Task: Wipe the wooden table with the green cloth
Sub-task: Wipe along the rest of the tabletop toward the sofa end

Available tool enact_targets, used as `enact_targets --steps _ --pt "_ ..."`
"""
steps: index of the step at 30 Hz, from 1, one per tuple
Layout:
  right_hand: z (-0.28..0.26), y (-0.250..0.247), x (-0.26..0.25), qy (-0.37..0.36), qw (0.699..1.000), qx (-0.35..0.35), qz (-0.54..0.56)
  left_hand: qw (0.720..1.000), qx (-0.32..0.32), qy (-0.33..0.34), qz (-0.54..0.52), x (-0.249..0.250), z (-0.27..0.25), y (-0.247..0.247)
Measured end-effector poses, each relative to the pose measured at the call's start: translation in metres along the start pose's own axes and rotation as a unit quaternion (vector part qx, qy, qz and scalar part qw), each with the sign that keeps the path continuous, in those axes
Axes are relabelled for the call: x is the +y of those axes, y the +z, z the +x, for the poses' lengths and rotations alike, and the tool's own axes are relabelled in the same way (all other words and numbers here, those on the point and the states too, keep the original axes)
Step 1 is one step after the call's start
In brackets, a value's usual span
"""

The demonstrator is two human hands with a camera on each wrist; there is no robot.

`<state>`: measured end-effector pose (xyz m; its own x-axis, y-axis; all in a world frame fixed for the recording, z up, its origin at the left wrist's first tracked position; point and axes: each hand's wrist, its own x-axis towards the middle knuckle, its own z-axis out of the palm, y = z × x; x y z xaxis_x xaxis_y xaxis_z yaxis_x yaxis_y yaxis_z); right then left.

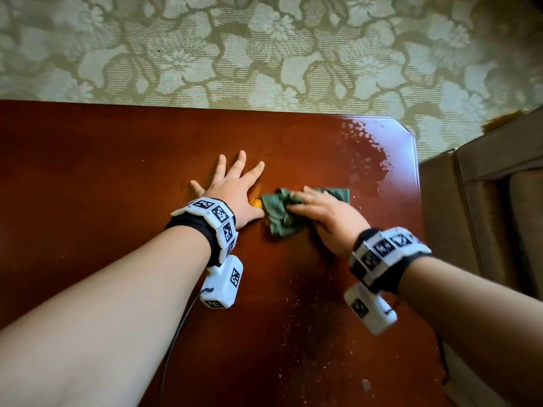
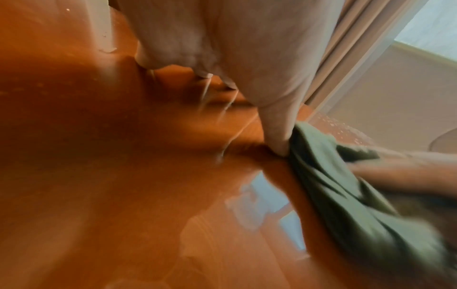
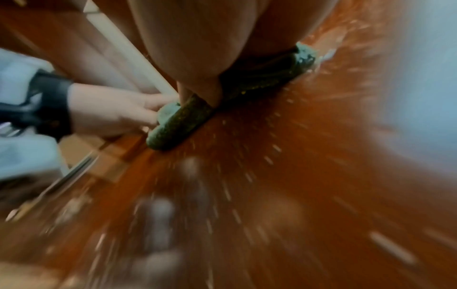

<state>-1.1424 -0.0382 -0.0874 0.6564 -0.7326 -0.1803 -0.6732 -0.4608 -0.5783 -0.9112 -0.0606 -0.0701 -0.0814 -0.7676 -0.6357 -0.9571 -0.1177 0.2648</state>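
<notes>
Wiping: right hand (image 1: 323, 214) presses flat on the bunched cloth (image 1: 280, 214).
Left hand (image 1: 235, 189): spread flat, holding nothing.
Left: droplets (image 1: 364, 148) beyond the right hand, crumbs (image 1: 296, 312) nearer the wrists on the table (image 1: 102, 171).

head downward, wrists low – tabletop (image 1: 117, 171) shared

Wooden table (image 1: 117, 171): left and near edges cut off by the head view. Small yellow-orange item (image 1: 256, 203): mostly hidden between left hand (image 1: 235, 195) and green cloth (image 1: 282, 212), unidentifiable. Right-wrist view motion-blurred; specks on tabletop smeared into streaks.
</notes>
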Motion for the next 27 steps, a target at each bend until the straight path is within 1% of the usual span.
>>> enact_targets --steps 3,5,6,7,8,10,12,14,16,18,20,23,27 --pt "-0.037 0.007 0.004 -0.089 0.994 -0.059 -0.019 1.000 -0.001 0.014 0.024 -0.005 -0.007 0.005" --pt "-0.039 -0.001 0.012 -0.115 0.989 -0.083 -0.029 0.999 -0.004 0.019 0.040 -0.007 -0.014 0.012" --pt "-0.034 -0.006 0.016 -0.113 0.990 -0.078 -0.036 0.999 -0.003 0.020 0.044 -0.007 -0.018 0.015" --pt "-0.025 -0.010 0.022 -0.097 0.993 -0.061 -0.042 0.999 -0.001 0.020 0.042 -0.007 -0.019 0.016" --pt "-0.015 -0.014 0.026 -0.066 0.996 -0.034 -0.044 0.999 -0.001 0.018 0.039 -0.006 -0.021 0.017" --pt "0.009 -0.023 0.033 0.025 0.998 0.045 -0.028 0.999 -0.003 0.013 0.033 -0.004 -0.021 0.016" --pt "0.032 -0.029 0.034 0.119 0.987 0.106 -0.005 0.999 -0.003 0.012 0.031 -0.002 -0.022 0.015" --pt "0.051 -0.029 0.031 0.184 0.974 0.129 0.013 0.999 0.001 0.014 0.031 -0.003 -0.022 0.015" --pt "0.060 -0.026 0.024 0.207 0.970 0.127 0.019 0.999 0.006 0.016 0.028 -0.004 -0.023 0.017" --pt "0.056 -0.019 0.016 0.195 0.975 0.108 0.017 0.999 0.010 0.018 0.029 -0.005 -0.024 0.018" --pt "0.039 -0.010 0.002 0.165 0.982 0.094 0.012 0.999 0.014 0.019 0.031 -0.005 -0.026 0.020" --pt "-0.002 0.009 -0.020 0.084 0.994 0.065 0.016 0.999 0.014 0.022 0.036 -0.006 -0.030 0.022" --pt "-0.054 0.030 -0.021 -0.019 0.999 -0.024 -0.009 0.998 0.012 0.030 0.046 -0.008 -0.033 0.024"
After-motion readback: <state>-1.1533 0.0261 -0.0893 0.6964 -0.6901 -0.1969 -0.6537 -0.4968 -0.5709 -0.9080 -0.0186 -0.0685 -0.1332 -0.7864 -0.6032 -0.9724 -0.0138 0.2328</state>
